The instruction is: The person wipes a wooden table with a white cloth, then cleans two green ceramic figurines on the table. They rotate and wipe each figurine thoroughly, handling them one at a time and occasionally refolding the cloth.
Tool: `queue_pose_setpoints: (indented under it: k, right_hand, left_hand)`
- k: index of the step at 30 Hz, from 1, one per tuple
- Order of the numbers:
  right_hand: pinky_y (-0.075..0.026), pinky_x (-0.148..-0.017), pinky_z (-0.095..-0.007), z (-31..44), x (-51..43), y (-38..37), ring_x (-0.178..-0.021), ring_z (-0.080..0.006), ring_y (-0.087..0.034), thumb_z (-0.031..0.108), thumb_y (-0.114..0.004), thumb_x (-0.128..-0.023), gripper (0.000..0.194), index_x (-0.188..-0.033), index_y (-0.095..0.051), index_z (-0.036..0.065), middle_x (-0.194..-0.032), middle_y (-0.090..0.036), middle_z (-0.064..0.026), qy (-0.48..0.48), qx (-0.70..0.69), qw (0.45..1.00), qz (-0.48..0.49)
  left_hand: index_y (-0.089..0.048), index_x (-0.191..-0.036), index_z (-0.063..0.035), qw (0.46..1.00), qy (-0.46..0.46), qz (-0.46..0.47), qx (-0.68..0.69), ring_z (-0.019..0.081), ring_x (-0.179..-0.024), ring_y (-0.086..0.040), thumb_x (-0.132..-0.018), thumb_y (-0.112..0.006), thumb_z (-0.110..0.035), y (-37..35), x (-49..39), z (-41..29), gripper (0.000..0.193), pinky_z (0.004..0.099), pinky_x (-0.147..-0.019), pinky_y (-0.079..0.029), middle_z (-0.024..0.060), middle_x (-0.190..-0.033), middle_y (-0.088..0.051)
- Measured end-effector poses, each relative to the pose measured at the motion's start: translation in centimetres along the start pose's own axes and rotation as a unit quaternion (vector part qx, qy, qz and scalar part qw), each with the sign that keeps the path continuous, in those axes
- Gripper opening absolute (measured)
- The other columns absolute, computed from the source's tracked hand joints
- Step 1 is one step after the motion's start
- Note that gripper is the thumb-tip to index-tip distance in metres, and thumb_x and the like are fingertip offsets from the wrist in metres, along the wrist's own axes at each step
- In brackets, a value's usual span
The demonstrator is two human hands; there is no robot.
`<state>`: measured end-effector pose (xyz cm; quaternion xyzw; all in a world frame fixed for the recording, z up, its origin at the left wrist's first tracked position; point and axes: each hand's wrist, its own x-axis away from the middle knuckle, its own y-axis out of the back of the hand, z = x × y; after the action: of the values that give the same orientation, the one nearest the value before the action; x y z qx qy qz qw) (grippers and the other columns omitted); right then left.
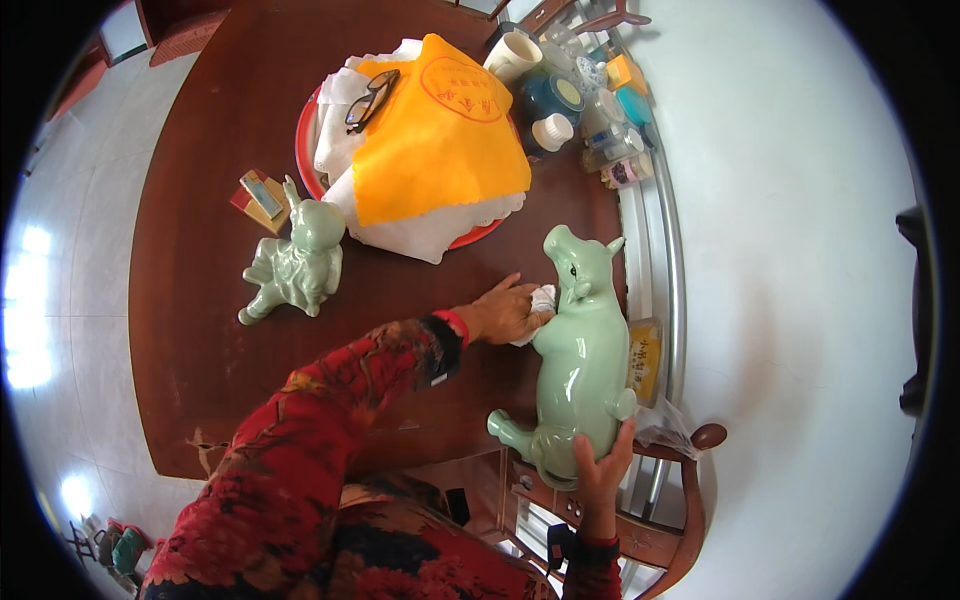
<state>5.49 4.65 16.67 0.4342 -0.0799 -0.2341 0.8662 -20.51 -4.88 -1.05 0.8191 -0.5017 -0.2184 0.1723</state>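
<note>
A glossy pale green ceramic ox figurine lies lengthwise near the table's right side, its head away from me. My left hand presses a crumpled white cloth or tissue against its chest. My right hand grips the figurine's hindquarters at the near end, thumb and fingers spread around it. To the left, a smaller green ceramic figurine of a child lies on the brown wooden table, one arm raised, apart from both hands.
A red-rimmed tray holds white cloths, an orange cloth and eyeglasses. Beyond the ox, a mug, jars and bottles crowd the right edge. Small boxes sit behind the child figurine. A wooden chair stands lower right.
</note>
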Motion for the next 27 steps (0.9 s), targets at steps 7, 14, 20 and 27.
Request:
queue_pose_setpoints:
  k: [7, 14, 20, 27]
  right_hand:
    - [-0.041, -0.107, -0.0415, 0.3, -0.2, -0.2, -0.123, -0.0331, -0.054, 0.021, -0.073, -0.079, 0.081, -0.146, -0.039, -0.008, -0.136, -0.053, -0.0225, 0.013, 0.001, 1.000, -0.010]
    - [-0.042, -0.105, -0.0401, 0.3, 0.1, -0.2, -0.121, -0.0312, -0.054, 0.021, -0.073, -0.080, 0.080, -0.146, -0.038, -0.008, -0.134, -0.053, -0.0215, -0.027, 0.010, 1.000, -0.012]
    - [-0.043, -0.104, -0.0395, 0.3, 0.0, 0.0, -0.119, -0.0302, -0.054, 0.025, -0.071, -0.082, 0.079, -0.146, -0.038, -0.008, -0.133, -0.053, -0.0207, -0.019, 0.007, 1.000, -0.003]
    - [-0.044, -0.102, -0.0395, 0.6, 0.0, 0.2, -0.116, -0.0294, -0.055, 0.031, -0.073, -0.081, 0.080, -0.145, -0.040, -0.006, -0.130, -0.056, -0.0196, -0.013, 0.015, 1.000, -0.003]
  left_hand:
    - [-0.045, -0.141, -0.0004, 0.879, 0.091, -0.147, 0.444, 0.0246, -0.128, -0.047, -0.106, -0.051, -0.032, -3.7, 2.5, -6.3, 0.048, 0.0382, -0.111, -0.037, 0.0150, -0.129, -0.055]
    - [-0.007, -0.156, 0.0035, 0.855, 0.088, -0.328, 0.391, 0.0310, -0.147, -0.026, -0.105, -0.053, -0.032, -8.3, 5.7, -14.7, 0.077, 0.0374, -0.121, -0.021, 0.0217, -0.154, -0.028]
    - [-0.043, -0.144, 0.0075, 0.674, 0.246, -0.213, 0.663, 0.0210, -0.126, -0.050, -0.105, -0.035, -0.059, -6.7, 4.6, -13.2, 0.077, 0.0323, -0.110, -0.038, 0.0157, -0.138, -0.054]
    - [-0.043, -0.148, -0.0026, 0.446, 0.444, -0.206, 0.749, 0.0323, -0.133, -0.048, -0.100, -0.047, -0.062, -5.2, 0.2, -6.1, 0.077, 0.0512, -0.109, -0.040, 0.0176, -0.150, -0.047]
